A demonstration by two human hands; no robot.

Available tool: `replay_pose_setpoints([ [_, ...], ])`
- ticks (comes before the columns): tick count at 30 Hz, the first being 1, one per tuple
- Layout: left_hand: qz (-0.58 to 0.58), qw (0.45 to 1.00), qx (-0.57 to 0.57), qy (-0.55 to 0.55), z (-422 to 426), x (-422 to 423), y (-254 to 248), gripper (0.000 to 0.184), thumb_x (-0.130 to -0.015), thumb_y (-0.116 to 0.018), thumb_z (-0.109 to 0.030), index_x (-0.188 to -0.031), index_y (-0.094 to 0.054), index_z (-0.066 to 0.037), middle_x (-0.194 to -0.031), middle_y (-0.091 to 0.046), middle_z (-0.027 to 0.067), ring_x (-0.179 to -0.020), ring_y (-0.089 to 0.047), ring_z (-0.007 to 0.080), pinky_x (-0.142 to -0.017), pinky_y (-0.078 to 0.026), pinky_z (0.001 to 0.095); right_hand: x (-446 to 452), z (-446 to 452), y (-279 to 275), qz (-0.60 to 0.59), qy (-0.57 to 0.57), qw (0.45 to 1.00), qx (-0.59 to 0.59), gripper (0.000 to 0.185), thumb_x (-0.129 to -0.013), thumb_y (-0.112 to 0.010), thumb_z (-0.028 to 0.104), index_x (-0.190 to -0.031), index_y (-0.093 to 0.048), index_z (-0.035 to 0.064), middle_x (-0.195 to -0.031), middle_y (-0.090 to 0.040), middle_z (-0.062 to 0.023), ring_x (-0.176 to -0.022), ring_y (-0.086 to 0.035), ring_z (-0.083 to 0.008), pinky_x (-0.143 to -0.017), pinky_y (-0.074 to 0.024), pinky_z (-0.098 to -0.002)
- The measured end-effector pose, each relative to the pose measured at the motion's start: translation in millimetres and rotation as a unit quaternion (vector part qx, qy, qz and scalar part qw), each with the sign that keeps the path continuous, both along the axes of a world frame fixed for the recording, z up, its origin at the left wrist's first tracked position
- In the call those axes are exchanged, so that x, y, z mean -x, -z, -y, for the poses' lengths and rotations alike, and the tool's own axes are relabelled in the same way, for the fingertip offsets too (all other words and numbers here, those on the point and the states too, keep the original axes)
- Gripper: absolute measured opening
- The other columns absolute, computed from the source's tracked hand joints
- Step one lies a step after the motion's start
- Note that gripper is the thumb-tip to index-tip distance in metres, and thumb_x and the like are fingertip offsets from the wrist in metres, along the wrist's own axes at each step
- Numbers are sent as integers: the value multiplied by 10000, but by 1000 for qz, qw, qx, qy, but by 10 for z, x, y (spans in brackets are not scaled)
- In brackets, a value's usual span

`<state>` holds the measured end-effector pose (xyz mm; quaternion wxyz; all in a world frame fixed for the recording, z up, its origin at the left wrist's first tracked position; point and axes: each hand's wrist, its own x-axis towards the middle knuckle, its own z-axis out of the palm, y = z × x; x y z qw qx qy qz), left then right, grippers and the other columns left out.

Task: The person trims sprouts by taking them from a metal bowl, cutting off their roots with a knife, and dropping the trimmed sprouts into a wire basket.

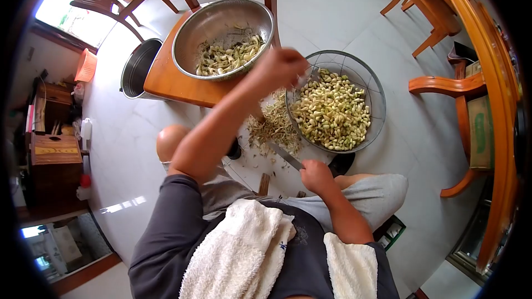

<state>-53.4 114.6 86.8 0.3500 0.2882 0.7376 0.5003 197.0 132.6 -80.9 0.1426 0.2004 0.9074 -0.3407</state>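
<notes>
My left hand (281,70) is over the near-left rim of a round wire basket (378,86), its fingers curled and pinched together. Whatever is between them is too small to make out. Many small pale green-white bulbs (332,113) fill much of the basket. My right hand (318,176) grips a knife (287,156), its blade pointing up and left over a heap of dry trimmings (272,124) on the floor. Beyond my left forearm, a perforated metal colander (185,50) on a wooden chair (183,89) holds stemmed bulbs (227,58).
A dark bucket (138,69) stands left of the chair. Wooden chairs (438,19) and a long wooden table (476,39) line the right side. On the left are a wooden cabinet (55,149) and an orange basket (86,66). White towels (238,243) hang over my chest.
</notes>
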Motion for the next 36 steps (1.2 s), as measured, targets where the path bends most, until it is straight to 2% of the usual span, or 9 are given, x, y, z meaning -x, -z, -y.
replay_pose_setpoints([
  [4,-203,976,56,-49,-91,1100,57,209,-833,-615,-175,-869,-654,27,-705,-636,62,-551,-562,89,-499,-472,234,41,46,-34,16,-21,999,18,143,-801,-561,160,-832,-610,29,-817,-622,-203,-795,-606,-386,-718,-483,-474],
  [5,-214,972,80,-54,-129,1384,233,254,-764,-672,-209,-816,-658,40,-658,-637,102,-536,-608,169,-491,-491,305,66,56,-98,18,-21,999,30,145,-803,-560,163,-830,-609,29,-817,-622,-205,-797,-605,-387,-721,-483,-472],
  [9,-319,904,286,6,-230,1720,528,391,-672,-736,-295,-783,-652,70,-684,-642,181,-593,-646,250,-548,-521,353,107,88,-126,13,-48,998,35,157,-802,-557,171,-840,-608,28,-817,-622,-210,-804,-604,-384,-727,-479,-474],
  [16,-199,921,334,-20,-243,1805,615,231,-672,-711,-167,-655,-615,43,-602,-595,133,-470,-559,184,-393,-421,308,89,69,-139,15,-28,997,72,173,-803,-539,186,-850,-610,36,-814,-621,-209,-788,-591,-396,-707,-467,-485],
  [19,-112,955,261,-87,-113,1768,462,162,-693,-676,-93,-632,-591,30,-564,-564,99,-432,-491,138,-372,-362,271,87,61,-172,20,-19,997,72,159,-789,-537,160,-850,-607,32,-822,-624,-212,-800,-599,-393,-723,-470,-491],
  [22,-36,991,92,-85,129,1869,395,103,-722,-635,-45,-695,-597,47,-589,-572,92,-433,-473,121,-365,-331,252,87,58,-212,12,-1,998,59,158,-797,-535,171,-833,-604,34,-808,-621,-207,-796,-593,-396,-712,-464,-492],
  [27,159,979,-93,-85,622,1580,0,227,-890,-557,-60,-1093,-507,29,-879,-614,127,-570,-513,75,-470,-405,165,97,10,-252,-79,69,994,34,172,-797,-567,178,-758,-572,11,-751,-597,-214,-746,-572,-407,-655,-452,-475],
  [30,241,955,-172,-32,1024,1200,-8,209,-907,-532,-57,-1095,-504,30,-866,-603,110,-595,-535,88,-492,-428,167,109,-56,-398,-123,110,985,43,181,-801,-551,179,-757,-566,5,-787,-599,-225,-776,-566,-420,-666,-448,-479],
  [36,369,904,-212,-45,1398,94,294,143,-925,-533,-119,-1009,-544,-4,-824,-605,79,-552,-527,83,-467,-406,173,150,26,-781,-353,166,917,85,176,-789,-600,31,-956,-640,-3,-744,-600,-145,-648,-584,-279,-595,-461,-347],
])
